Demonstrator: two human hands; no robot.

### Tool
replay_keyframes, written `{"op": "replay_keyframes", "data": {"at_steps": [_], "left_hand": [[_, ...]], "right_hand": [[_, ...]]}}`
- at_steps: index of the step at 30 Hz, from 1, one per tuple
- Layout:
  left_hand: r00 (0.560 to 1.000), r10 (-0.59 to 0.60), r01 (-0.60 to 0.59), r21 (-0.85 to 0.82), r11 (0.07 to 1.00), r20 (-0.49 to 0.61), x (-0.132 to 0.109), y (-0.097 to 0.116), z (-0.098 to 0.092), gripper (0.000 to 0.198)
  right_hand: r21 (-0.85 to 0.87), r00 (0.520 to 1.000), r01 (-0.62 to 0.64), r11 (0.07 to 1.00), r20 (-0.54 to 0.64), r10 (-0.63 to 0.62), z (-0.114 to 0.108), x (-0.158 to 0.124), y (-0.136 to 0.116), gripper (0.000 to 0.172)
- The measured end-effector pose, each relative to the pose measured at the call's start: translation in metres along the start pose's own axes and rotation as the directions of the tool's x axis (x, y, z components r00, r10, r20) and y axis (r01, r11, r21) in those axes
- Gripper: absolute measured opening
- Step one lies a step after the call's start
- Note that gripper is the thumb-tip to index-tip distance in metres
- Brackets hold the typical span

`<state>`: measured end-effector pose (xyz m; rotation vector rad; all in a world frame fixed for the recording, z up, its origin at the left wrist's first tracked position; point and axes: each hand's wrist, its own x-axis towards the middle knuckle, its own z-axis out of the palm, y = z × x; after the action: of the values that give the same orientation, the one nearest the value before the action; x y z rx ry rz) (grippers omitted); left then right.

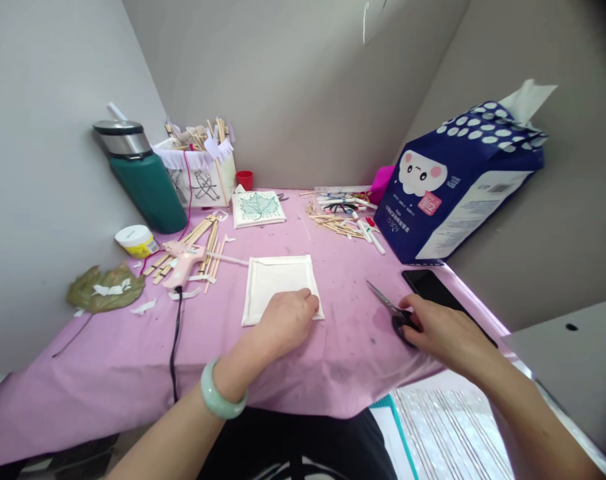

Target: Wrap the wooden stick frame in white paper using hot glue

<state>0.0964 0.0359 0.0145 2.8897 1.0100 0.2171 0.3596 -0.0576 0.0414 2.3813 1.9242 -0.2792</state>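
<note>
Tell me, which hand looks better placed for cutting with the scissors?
Probably the right: the right hand is already on the black handles of the scissors, while the left hand rests on the white cloth square, away from them.

Nothing is legible: the lettering [401,217] and barcode [499,189] on the navy tissue pack [457,187] are too blurred.

Left hand [283,325] is pressing flat on a white cloth square [275,283]; right hand [447,330] is holding black-handled scissors [385,301] beside a phone [430,287] on the pink-covered worktop [107,380].
</note>
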Motion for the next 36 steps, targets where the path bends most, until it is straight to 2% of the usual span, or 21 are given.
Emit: {"op": "replay_keyframes", "data": {"at_steps": [3,7,12,17,23,30,36], "left_hand": [[1.0,-0.022,0.022,0.028,0.999,0.0,0.0,0.003,0.001,0.02],[0.998,-0.057,0.057,0.002,0.998,0.01,0.0,0.003,0.002,0.021],[0.999,-0.054,0.054,-0.029,0.998,0.004,0.0,0.001,0.004,0.023],[0.999,-0.05,0.05,-0.02,0.999,-0.012,-0.002,0.001,0.004,0.023],[0.999,-0.047,0.047,0.014,0.999,-0.005,-0.004,0.005,0.0,0.023],[0.999,-0.039,0.039,0.017,0.999,-0.013,-0.004,0.006,0.0,0.022],[0.999,-0.033,0.034,0.023,0.999,-0.021,-0.004,0.005,0.0,0.023]], "right_hand": [[0.2,0.986,0.163,0.966,-0.056,-0.154,0.0,-0.01,0.001,0.029],[0.337,0.952,0.291,0.895,-0.011,-0.305,-0.001,-0.02,-0.004,0.043],[0.233,0.931,0.365,0.901,-0.067,-0.36,-0.004,-0.02,-0.011,0.038],[0.133,0.884,0.465,0.875,-0.11,-0.454,-0.006,-0.017,-0.023,0.035],[0.124,0.87,0.492,0.862,-0.079,-0.486,-0.004,-0.013,-0.041,0.031],[0.117,0.871,0.49,0.864,-0.114,-0.478,-0.001,-0.01,-0.052,0.027],[0.107,0.898,0.436,0.894,-0.115,-0.424,0.002,-0.012,-0.066,0.021]]}}
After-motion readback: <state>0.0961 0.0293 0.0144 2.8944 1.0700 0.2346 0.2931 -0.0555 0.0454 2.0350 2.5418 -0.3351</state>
